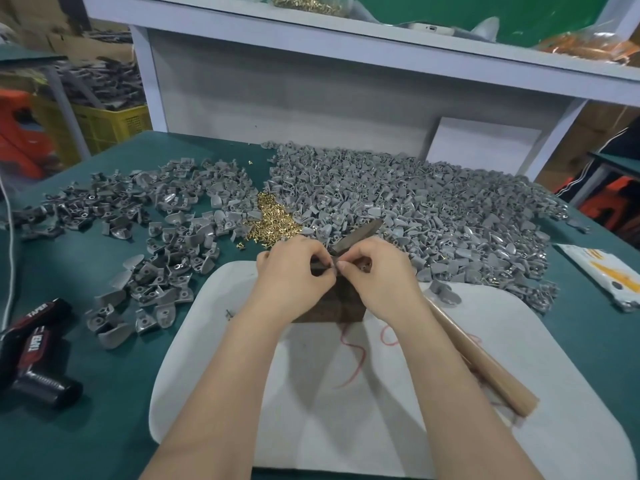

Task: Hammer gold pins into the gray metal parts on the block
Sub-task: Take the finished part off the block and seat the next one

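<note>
both forearms extended forward over the white rounded-corner pad (519, 358) laid on the green counter (104, 393). the left hand (294, 271) and right hand (379, 273) met knuckle to knuckle above the dark brown rectangular block (329, 308), which stood on the far part of the pad. each grip was closed: thumb and index finger of both hands were curled inward and pinched a small gray metal part (334, 266) at the point where the fingertips met, directly over the block's far end. the remaining fingers of both hands were folded under the palms.

the wooden-handled hammer (485, 365) lay diagonally, its handle passing beneath the right wrist and its dark head showing just beyond the right hand; whether the palm held it could not be determined.

a loose heap of small gold pins (273, 216) lay beyond the hands, between a large pile of gray metal parts (433, 209) on the right and a thinner scatter of the same parts (156, 220) on the left.
</note>
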`<state>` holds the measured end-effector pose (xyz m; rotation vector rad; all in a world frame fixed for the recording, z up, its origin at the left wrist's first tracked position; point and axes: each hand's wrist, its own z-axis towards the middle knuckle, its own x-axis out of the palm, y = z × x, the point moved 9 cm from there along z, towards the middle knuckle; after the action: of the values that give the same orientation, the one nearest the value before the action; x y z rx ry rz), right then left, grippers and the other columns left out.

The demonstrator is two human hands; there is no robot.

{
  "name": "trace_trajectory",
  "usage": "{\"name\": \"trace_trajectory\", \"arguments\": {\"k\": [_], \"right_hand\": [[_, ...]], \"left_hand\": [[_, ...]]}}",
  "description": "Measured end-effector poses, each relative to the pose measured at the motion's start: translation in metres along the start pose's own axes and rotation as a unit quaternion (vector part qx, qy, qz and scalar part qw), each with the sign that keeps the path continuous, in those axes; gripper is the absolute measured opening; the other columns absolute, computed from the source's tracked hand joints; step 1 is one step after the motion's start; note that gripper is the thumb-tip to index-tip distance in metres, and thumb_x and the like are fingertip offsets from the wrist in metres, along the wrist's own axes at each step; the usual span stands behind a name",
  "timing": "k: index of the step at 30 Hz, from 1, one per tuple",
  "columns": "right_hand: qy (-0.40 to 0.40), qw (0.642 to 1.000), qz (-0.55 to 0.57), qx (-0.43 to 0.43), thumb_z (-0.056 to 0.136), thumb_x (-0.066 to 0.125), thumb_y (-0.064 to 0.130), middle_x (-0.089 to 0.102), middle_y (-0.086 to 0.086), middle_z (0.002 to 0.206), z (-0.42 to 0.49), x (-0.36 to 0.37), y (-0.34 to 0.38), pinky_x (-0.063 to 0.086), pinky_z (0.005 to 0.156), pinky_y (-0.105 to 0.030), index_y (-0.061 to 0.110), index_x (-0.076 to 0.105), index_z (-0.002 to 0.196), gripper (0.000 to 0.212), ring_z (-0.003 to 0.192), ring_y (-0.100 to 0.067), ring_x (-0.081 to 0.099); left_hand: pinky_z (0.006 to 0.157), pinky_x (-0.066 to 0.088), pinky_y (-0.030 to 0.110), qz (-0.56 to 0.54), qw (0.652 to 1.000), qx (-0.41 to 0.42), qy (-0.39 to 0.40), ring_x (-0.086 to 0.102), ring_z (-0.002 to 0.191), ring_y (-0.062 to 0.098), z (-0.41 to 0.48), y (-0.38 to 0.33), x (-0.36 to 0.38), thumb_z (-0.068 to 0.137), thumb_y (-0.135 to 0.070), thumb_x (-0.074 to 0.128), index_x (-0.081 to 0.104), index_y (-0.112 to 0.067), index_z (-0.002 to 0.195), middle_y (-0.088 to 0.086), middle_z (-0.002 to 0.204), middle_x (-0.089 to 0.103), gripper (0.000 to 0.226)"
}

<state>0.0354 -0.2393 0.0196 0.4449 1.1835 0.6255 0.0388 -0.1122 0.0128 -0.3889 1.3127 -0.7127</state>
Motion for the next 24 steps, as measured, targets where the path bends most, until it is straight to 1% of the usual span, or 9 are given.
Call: {"name": "trace_trajectory", "arguments": {"k": [5, 9, 10, 13, 16, 18, 21, 22, 24], "right_hand": [[0.027, 0.999, -0.024, 0.009, 0.084, 0.067, 0.016, 0.045, 0.016, 0.074, 0.005, 0.001, 0.003, 0.026, 0.060, -0.016, 0.017, 0.068, 0.078, 0.006, 0.065, 0.005, 0.043], [0.037, 0.999, 0.000, 0.025, 0.084, 0.067, 0.016, 0.050, 0.014, 0.076, 0.006, 0.003, -0.001, 0.031, 0.058, -0.013, 0.015, 0.069, 0.079, 0.005, 0.065, 0.001, 0.045], [0.036, 0.999, 0.015, 0.029, 0.084, 0.068, 0.015, 0.054, 0.011, 0.079, 0.005, 0.004, -0.003, 0.033, 0.060, -0.012, 0.015, 0.069, 0.079, 0.004, 0.067, -0.001, 0.048], [0.028, 0.996, 0.069, 0.046, 0.083, 0.068, 0.012, 0.063, 0.000, 0.087, 0.002, 0.005, -0.008, 0.041, 0.073, -0.021, 0.013, 0.067, 0.078, 0.006, 0.078, -0.011, 0.056], [0.017, 0.994, 0.092, 0.052, 0.083, 0.068, 0.010, 0.063, 0.000, 0.084, 0.000, 0.005, -0.009, 0.045, 0.078, -0.026, 0.015, 0.065, 0.074, 0.011, 0.080, -0.015, 0.058], [0.010, 0.995, 0.091, 0.050, 0.083, 0.068, 0.009, 0.061, 0.001, 0.083, -0.001, 0.005, -0.009, 0.044, 0.077, -0.025, 0.016, 0.064, 0.073, 0.013, 0.080, -0.014, 0.058], [-0.007, 0.998, 0.054, 0.037, 0.084, 0.066, 0.011, 0.056, 0.006, 0.081, -0.003, 0.003, -0.005, 0.036, 0.066, -0.007, 0.019, 0.061, 0.073, 0.015, 0.070, -0.001, 0.050], [-0.012, 0.999, 0.039, 0.031, 0.085, 0.065, 0.011, 0.053, 0.009, 0.079, -0.004, 0.003, -0.003, 0.034, 0.064, -0.005, 0.019, 0.060, 0.072, 0.016, 0.067, 0.001, 0.048], [-0.016, 1.000, 0.014, 0.020, 0.086, 0.063, 0.010, 0.049, 0.011, 0.077, -0.005, 0.002, 0.001, 0.032, 0.061, -0.012, 0.018, 0.060, 0.072, 0.015, 0.067, -0.002, 0.045]], "left_hand": [[0.095, 0.037, 0.040, -0.001, 1.000, 0.010, 0.000, 0.051, 0.106, 0.017, 0.000, -0.002, 0.001, 0.087, -0.028, 0.063, 0.054, -0.033, 0.076, -0.013, 0.095, 0.056, 0.015], [0.094, 0.037, 0.039, 0.002, 1.000, 0.013, -0.008, 0.051, 0.106, 0.018, 0.000, -0.002, 0.000, 0.086, -0.026, 0.063, 0.054, -0.033, 0.076, -0.012, 0.095, 0.057, 0.016], [0.094, 0.037, 0.038, 0.003, 1.000, 0.013, -0.010, 0.051, 0.106, 0.018, 0.000, -0.002, 0.000, 0.086, -0.027, 0.063, 0.053, -0.033, 0.076, -0.013, 0.095, 0.057, 0.016], [0.087, 0.032, 0.035, 0.010, 1.000, 0.013, -0.015, 0.050, 0.106, 0.018, 0.000, -0.001, 0.001, 0.087, -0.030, 0.063, 0.054, -0.033, 0.076, -0.013, 0.095, 0.058, 0.014], [0.084, 0.028, 0.034, 0.011, 1.000, 0.014, -0.020, 0.050, 0.106, 0.018, 0.000, -0.001, 0.001, 0.087, -0.031, 0.063, 0.055, -0.033, 0.077, -0.014, 0.095, 0.058, 0.013], [0.084, 0.028, 0.034, 0.013, 1.000, 0.013, -0.020, 0.050, 0.106, 0.018, 0.001, 0.000, 0.000, 0.087, -0.031, 0.063, 0.055, -0.033, 0.077, -0.014, 0.095, 0.058, 0.013], [0.086, 0.029, 0.034, 0.015, 1.000, 0.013, -0.022, 0.050, 0.107, 0.018, 0.000, -0.001, 0.000, 0.087, -0.029, 0.063, 0.055, -0.032, 0.077, -0.015, 0.093, 0.055, 0.013], [0.086, 0.029, 0.034, 0.015, 1.000, 0.013, -0.023, 0.050, 0.107, 0.018, 0.000, -0.001, 0.000, 0.087, -0.028, 0.063, 0.055, -0.032, 0.077, -0.015, 0.092, 0.055, 0.013], [0.087, 0.031, 0.035, 0.015, 1.000, 0.014, -0.023, 0.051, 0.107, 0.019, 0.001, -0.002, 0.000, 0.087, -0.026, 0.063, 0.055, -0.031, 0.077, -0.013, 0.094, 0.058, 0.013]]}}
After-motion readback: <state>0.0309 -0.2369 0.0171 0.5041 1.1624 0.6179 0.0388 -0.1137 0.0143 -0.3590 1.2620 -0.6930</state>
